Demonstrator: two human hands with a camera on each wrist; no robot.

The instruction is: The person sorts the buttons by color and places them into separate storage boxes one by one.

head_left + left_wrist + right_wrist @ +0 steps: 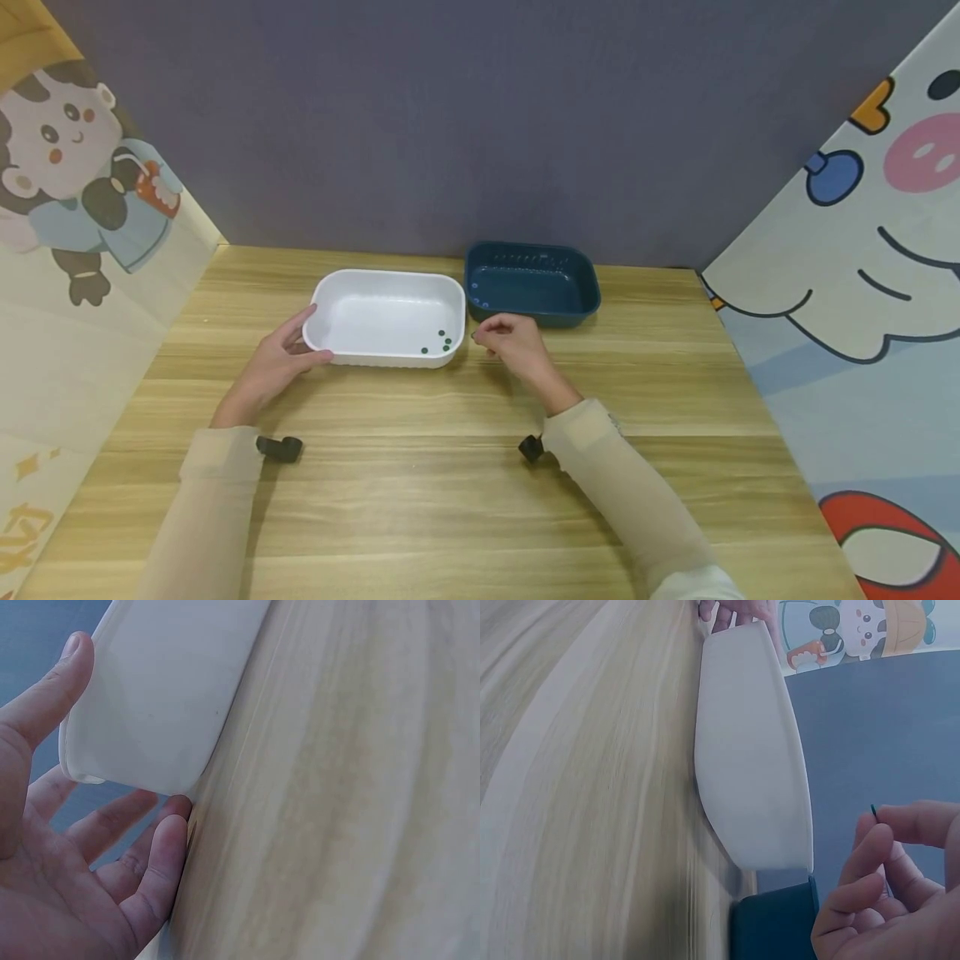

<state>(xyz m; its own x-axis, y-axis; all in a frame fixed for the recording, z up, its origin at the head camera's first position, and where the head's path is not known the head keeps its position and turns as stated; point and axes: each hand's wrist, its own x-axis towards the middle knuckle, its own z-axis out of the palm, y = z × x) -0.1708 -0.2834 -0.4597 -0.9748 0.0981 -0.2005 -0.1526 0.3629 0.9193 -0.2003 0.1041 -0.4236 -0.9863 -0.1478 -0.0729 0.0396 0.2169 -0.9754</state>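
Observation:
My left hand (273, 362) holds the left end of a white plastic basin (382, 360); the thumb is at its near rim, and the fingers are around the left end. Several small dark green round pieces (441, 333) lie in the basin's near right corner. Just right of the basin, in front of a dark teal basin (577, 320), is my right hand (517, 346). Between its thumb and index finger it pinches a small thin green disc (874, 812), seen edge-on in the right wrist view. Several small bluish round pieces (475, 286) lie at the teal basin's left end.
Both basins stand side by side on a wood-grain table (420, 500), near a grey-blue back panel (450, 125). Cartoon-printed panels (840, 250) flank the table. A small black wrist device (281, 449) is on the left sleeve, and another (531, 449) is on the right.

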